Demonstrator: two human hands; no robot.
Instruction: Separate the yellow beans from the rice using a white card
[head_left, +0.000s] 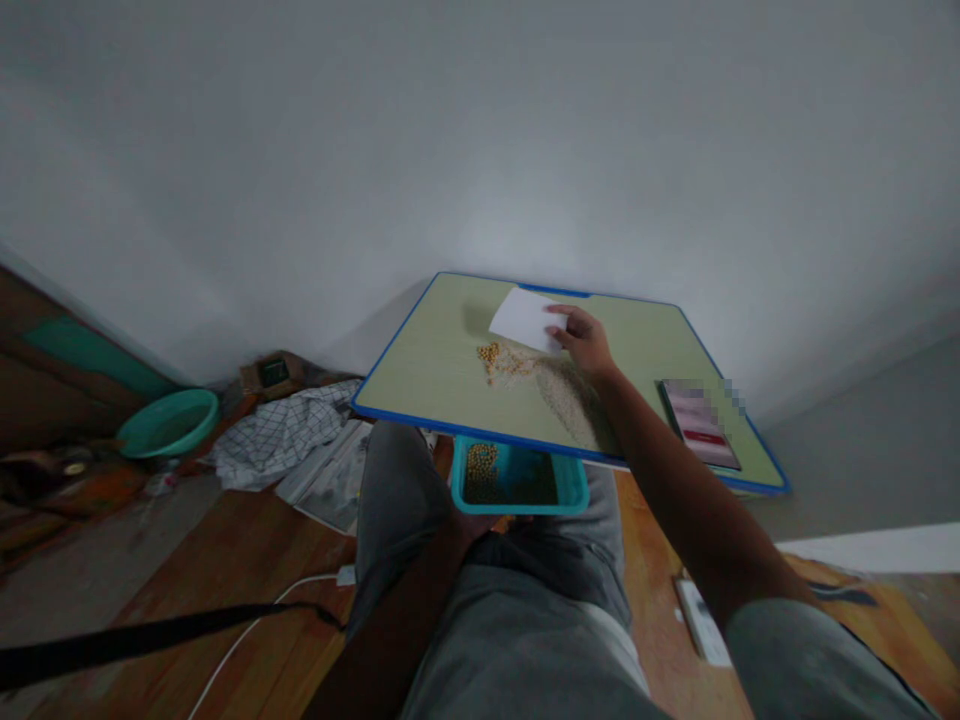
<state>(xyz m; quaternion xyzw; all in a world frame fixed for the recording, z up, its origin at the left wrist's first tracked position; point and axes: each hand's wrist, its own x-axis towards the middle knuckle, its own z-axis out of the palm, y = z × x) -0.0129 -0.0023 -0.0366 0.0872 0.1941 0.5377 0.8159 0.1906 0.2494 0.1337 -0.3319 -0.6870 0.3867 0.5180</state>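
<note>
My right hand pinches a white card at its right side, tilted above the folding table. Under and beside the card lies a small pile of yellowish beans, with some paler bits. To the right spreads a streak of small greyish grains, partly hidden by my right forearm. Below the table's near edge, my left hand holds a teal plastic tray from underneath, its fingers mostly hidden. Yellowish beans fill the tray's left part, and a darker layer of small grains covers its bottom.
A dark-framed tablet or phone lies on the table's right side. The wall rises behind the table. On the left floor are a green basin, checked cloth and a cardboard box. A white cable crosses the wooden floor.
</note>
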